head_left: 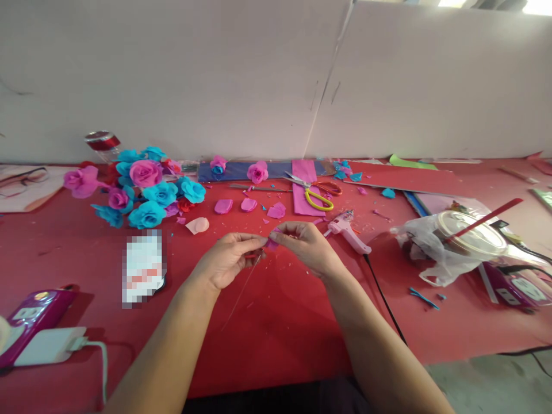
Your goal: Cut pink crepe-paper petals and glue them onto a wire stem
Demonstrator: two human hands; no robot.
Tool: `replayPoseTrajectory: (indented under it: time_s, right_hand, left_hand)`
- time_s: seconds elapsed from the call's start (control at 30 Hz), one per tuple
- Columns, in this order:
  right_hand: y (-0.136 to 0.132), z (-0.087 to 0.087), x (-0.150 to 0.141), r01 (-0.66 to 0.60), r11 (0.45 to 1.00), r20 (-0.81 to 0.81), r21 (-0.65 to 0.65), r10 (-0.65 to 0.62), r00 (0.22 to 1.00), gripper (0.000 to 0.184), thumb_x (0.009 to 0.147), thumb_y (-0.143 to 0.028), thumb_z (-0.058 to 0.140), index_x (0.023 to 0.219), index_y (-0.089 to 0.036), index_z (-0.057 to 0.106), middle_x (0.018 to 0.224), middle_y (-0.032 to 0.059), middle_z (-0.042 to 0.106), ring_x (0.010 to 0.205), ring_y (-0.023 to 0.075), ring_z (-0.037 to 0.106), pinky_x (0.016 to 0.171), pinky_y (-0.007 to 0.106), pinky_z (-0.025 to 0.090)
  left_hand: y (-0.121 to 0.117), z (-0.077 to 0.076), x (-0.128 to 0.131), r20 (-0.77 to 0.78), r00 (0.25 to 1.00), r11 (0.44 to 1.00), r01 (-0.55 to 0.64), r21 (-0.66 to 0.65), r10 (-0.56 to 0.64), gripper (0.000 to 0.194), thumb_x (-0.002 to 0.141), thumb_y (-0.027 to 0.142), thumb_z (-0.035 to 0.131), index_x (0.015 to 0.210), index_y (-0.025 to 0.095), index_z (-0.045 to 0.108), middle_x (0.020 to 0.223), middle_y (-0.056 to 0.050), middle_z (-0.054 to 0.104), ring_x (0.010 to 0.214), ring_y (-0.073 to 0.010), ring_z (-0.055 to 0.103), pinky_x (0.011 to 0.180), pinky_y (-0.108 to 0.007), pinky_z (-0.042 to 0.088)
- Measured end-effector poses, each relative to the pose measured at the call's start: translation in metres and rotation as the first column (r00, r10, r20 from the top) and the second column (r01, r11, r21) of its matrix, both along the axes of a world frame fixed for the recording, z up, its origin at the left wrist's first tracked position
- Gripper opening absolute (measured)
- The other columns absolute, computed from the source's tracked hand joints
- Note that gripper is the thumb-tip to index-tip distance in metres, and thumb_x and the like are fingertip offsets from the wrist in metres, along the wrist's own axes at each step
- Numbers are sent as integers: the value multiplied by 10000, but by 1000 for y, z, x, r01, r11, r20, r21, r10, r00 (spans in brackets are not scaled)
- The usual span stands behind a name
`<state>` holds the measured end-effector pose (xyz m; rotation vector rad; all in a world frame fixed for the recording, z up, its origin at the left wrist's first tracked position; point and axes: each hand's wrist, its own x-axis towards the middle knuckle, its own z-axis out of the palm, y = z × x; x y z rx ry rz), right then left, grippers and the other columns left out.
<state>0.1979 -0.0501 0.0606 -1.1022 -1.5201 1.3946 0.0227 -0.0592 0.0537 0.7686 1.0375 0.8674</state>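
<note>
My left hand (pixel 235 256) is closed in a pinch around a thin wire (pixel 244 290) that slants down toward me. At its upper end is a small purple paper petal (pixel 272 240), pinched by the fingers of my right hand (pixel 308 247). Fingertips of both hands meet there and hide part of the petal. Just beyond them lie loose pink paper petals (pixel 223 206), a pale petal-shaped piece (pixel 197 225) and a strip of pink crepe paper (pixel 304 195). Scissors with yellow and orange handles (pixel 318 200) rest across that strip. A pink glue gun (pixel 348 231) lies right of my right hand.
Blue and pink paper flowers (pixel 146 214) stand at the back left, near a blurred-out phone (pixel 142 267). Power strips (pixel 37 316) sit at both sides. A bagged cup (pixel 470 236) with a red straw is on the right. The glue gun's cord (pixel 383 299) crosses the red table (pixel 276 339).
</note>
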Motion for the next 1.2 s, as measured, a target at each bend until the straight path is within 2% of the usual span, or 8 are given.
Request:
replayPoseTrajectory:
  time_s: [0.2, 0.43, 0.67, 0.73, 0.87, 0.93, 1.2]
  right_hand:
    - [-1, 1, -1, -38, 999, -15, 13, 39, 999, 192, 788, -338, 619, 727, -164, 672, 720, 15, 663, 705, 140, 578, 703, 275, 431]
    - [-2, 3, -1, -8, 1000, -14, -7, 8, 1000, 198, 778, -349, 629, 747, -159, 678, 736, 13, 665, 703, 133, 566, 692, 263, 416]
    - [1, -2, -1, 7, 1000, 31, 27, -8, 999, 208, 784, -338, 610, 724, -151, 679, 706, 20, 660, 679, 138, 562, 671, 269, 411]
    - [1, -2, -1, 14, 999, 52, 29, -15, 999, 200, 780, -335, 610, 725, -157, 682, 704, 16, 663, 678, 140, 566, 670, 267, 412]
    - [-1, 0, -1, 23, 999, 62, 31, -25, 998, 190, 769, -334, 621, 718, -163, 686, 703, 12, 666, 678, 145, 573, 667, 266, 414]
    - [-1, 1, -1, 14, 1000, 48, 27, -15, 999, 186, 769, -329, 621, 714, -162, 683, 716, 18, 673, 695, 151, 581, 682, 271, 424]
    - [-2, 0, -1, -1, 999, 69, 39, -2, 998, 172, 779, -320, 608, 730, -168, 672, 702, 2, 654, 677, 141, 571, 659, 262, 427]
  left_hand:
    - [0, 1, -3, -32, 998, 999, 45, 21, -45, 188, 607, 256, 810, 749, 147, 752, 711, -37, 672, 628, -89, 555, 608, -229, 396]
    - [1, -3, -3, -72, 997, 1000, 11, 25, -9, 190, 568, 267, 838, 711, 179, 747, 712, -10, 681, 615, -69, 534, 599, -223, 352]
    - [-1, 0, 0, -129, 992, 1000, 11, 27, -7, 207, 570, 293, 835, 720, 184, 743, 690, 2, 668, 602, -65, 509, 598, -225, 336]
    - [-2, 1, 1, -152, 988, 998, 18, 52, -10, 205, 583, 295, 828, 731, 185, 741, 696, 1, 667, 628, -76, 521, 634, -232, 356]
    - [-3, 3, 4, -176, 984, 988, 51, 144, -25, 228, 620, 304, 801, 813, 193, 752, 840, -39, 707, 828, -147, 588, 830, -286, 393]
    - [-4, 4, 4, -195, 980, 981, 66, 183, -30, 216, 632, 308, 789, 811, 192, 757, 890, -53, 712, 888, -169, 591, 873, -303, 388]
    - [-2, 3, 2, -254, 967, 985, 49, 166, -6, 181, 591, 302, 797, 720, 183, 753, 770, -49, 708, 770, -158, 587, 785, -294, 401]
